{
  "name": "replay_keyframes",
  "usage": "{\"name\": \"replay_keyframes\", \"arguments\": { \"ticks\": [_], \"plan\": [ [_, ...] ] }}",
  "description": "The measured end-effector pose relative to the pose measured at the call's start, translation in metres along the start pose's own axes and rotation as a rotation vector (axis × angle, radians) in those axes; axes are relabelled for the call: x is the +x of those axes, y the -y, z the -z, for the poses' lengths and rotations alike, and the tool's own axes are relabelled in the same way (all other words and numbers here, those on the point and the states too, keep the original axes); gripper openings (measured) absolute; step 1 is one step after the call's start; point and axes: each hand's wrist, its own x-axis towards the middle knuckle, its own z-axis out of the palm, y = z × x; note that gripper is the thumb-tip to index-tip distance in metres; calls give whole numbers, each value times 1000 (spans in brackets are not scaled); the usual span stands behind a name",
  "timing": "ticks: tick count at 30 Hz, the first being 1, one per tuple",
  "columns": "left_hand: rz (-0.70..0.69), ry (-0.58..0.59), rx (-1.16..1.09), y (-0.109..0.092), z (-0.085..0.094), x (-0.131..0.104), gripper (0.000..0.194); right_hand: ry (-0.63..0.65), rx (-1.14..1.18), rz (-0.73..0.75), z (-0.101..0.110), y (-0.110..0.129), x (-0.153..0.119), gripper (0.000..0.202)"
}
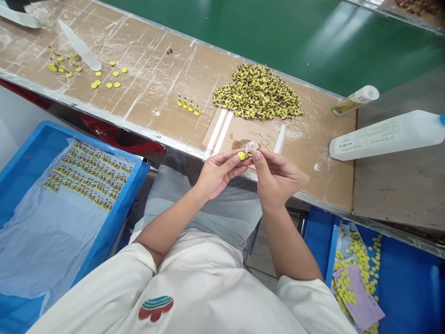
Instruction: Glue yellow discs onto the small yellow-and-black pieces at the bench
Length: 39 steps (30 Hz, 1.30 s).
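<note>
Yellow disc (pixel 241 156) pinched between left hand (pixel 217 175) thumb and finger near the front edge of the bench (pixel 149 88); right hand (pixel 278 176) pinches a small piece (pixel 249 154).

Glossy brown tape covers the workbench (pixel 149 69); 1 matt white cloth sheet (pixel 52 236) lines the smooth blue plastic tray (pixel 21 157).

White shirt (pixel 215 287), grey trousers (pixel 215 213).

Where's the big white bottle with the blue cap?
In the head view, the bottle is at the right, beside the smaller tube, right of the right hand.
</note>
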Motion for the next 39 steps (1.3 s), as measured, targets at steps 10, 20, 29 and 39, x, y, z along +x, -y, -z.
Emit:
{"name": "replay_keyframes", "arguments": {
  "ticks": [10, 20, 29, 39],
  "plan": [
    [18, -53, 20, 1, 0, 0, 29, -24, -48, 30, -1, 0, -1, 16],
    [-24, -10, 11, 3, 3, 2, 25, -2, -114, 42, 1, -5, -1, 19],
    [-30, -33, 15, 3, 4, 3, 25, 31, -151, 146, 2, -9, -2, 13],
    [-25, -69, 21, -1, 2, 0, 27, 166, -106, 205, 5, -4, 4, 13]
  ]
}}
